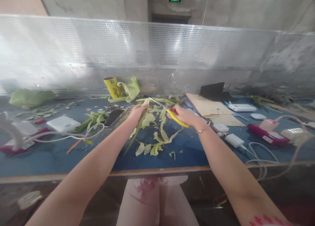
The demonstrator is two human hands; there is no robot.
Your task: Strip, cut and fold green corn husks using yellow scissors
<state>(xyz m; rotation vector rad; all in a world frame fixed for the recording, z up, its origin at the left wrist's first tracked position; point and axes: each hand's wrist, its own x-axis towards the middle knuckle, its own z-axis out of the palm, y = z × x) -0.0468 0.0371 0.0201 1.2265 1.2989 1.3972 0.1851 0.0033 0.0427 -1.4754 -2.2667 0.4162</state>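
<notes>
My left hand is closed around a long green leaf, whose pale tip rises past my fingers and whose dark end hangs down toward the tabletop. In my right hand is a pair of scissors with yellow handles. Their metal blades point up and left, close to the leaf's upper end; whether they touch it I cannot tell. Cut pale-green leaf pieces lie scattered on the blue table between and below my hands.
A yellow can and a curled leaf stand by the perforated metal screen. Left are a phone, a white adapter and cables. Right are cardboard, chargers and a magenta power strip.
</notes>
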